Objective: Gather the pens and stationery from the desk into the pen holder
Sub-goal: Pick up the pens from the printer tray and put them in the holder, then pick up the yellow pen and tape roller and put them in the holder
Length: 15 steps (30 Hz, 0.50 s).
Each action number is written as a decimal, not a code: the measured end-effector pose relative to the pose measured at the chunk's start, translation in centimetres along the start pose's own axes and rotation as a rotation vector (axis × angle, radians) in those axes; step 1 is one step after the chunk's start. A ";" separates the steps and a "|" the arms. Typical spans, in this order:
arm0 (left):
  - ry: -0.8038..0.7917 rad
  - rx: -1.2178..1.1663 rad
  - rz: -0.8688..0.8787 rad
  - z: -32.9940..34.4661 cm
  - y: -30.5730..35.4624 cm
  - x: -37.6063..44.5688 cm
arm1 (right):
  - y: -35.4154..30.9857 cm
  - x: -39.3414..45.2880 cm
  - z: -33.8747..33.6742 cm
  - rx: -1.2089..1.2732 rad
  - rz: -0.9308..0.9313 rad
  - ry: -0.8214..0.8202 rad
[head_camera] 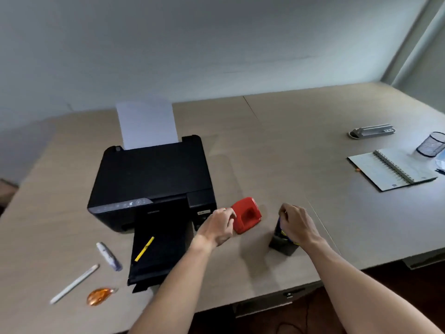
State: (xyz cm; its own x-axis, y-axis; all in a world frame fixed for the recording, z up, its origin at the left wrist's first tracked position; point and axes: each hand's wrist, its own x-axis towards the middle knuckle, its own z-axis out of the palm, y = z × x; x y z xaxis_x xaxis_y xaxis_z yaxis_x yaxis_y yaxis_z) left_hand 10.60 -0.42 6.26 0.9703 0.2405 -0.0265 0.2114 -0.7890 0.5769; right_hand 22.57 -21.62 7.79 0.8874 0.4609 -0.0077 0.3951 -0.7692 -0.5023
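Note:
A black pen holder [283, 245] stands near the desk's front edge. My right hand [297, 225] is closed over its top, fingers pinched on a blue and yellow pen [279, 224] that stands in the holder. My left hand [218, 226] has its fingers curled on the left end of a red hole punch [249, 215]. On the printer's output tray lies a yellow pen [144, 248]. At the front left of the desk lie a white correction pen [108, 256], a long white pen [74, 284] and an orange tape dispenser [99, 296].
A black printer [154, 179] with paper in its feeder fills the desk's left middle. Far right lie an open spiral notebook [391, 168], a mesh cup [431, 143] and a grey stapler-like object [372, 131]. The desk edge [265, 301] runs just below my forearms.

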 end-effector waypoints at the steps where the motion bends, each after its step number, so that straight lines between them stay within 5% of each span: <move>1: 0.026 0.001 -0.043 -0.7 -1.7 -1.4 | -1.0 -0.1 1.3 0.005 -0.036 -0.020; 15: 0.363 0.138 -0.685 -6.6 -19.7 -23.0 | -19.6 -3.3 19.8 -0.135 -0.633 -0.347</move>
State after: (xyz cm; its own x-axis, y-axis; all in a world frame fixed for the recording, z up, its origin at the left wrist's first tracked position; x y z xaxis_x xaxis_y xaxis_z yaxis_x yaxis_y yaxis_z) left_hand -16.64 13.36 0.86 0.5245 0.8495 -0.0579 0.7844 -0.4556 0.4208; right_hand 7.22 0.72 0.51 0.3626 0.9312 -0.0359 0.8524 -0.3470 -0.3910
